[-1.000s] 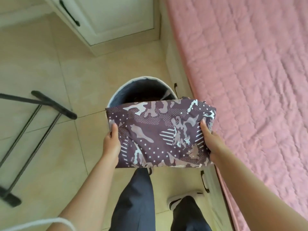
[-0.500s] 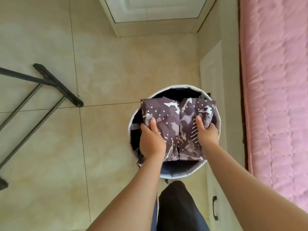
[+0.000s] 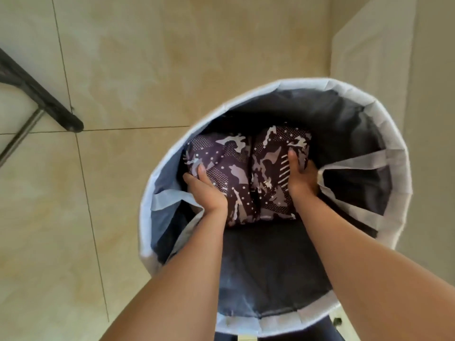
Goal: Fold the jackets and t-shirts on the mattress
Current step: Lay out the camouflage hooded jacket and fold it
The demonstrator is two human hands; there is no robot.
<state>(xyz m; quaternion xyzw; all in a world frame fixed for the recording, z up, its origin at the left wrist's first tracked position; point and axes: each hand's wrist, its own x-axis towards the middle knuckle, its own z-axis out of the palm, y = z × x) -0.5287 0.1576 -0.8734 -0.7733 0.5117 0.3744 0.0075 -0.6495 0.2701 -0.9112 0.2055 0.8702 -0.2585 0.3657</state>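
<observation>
A folded purple camouflage jacket [image 3: 246, 173] with white dots and stripes sits deep inside a round fabric laundry basket [image 3: 391, 148]. My left hand [image 3: 206, 190] grips the jacket's left edge, thumb on top. My right hand [image 3: 300, 173] grips its right edge, thumb laid over the striped patch. The jacket is bent along a crease down its middle. Both forearms reach down into the basket. The fingers of both hands are hidden under the cloth.
The basket has a pale rim, a dark lining and two white strap handles [image 3: 354, 163]. It stands on beige floor tiles [image 3: 147, 57]. A black metal rack foot [image 3: 46, 104] lies at the left. A cream cabinet side [image 3: 384, 45] rises at the right.
Both hands have lowered the folded jacket from above the basket's mouth down inside it. The view has closed in on the basket and the pink mattress has left the frame.
</observation>
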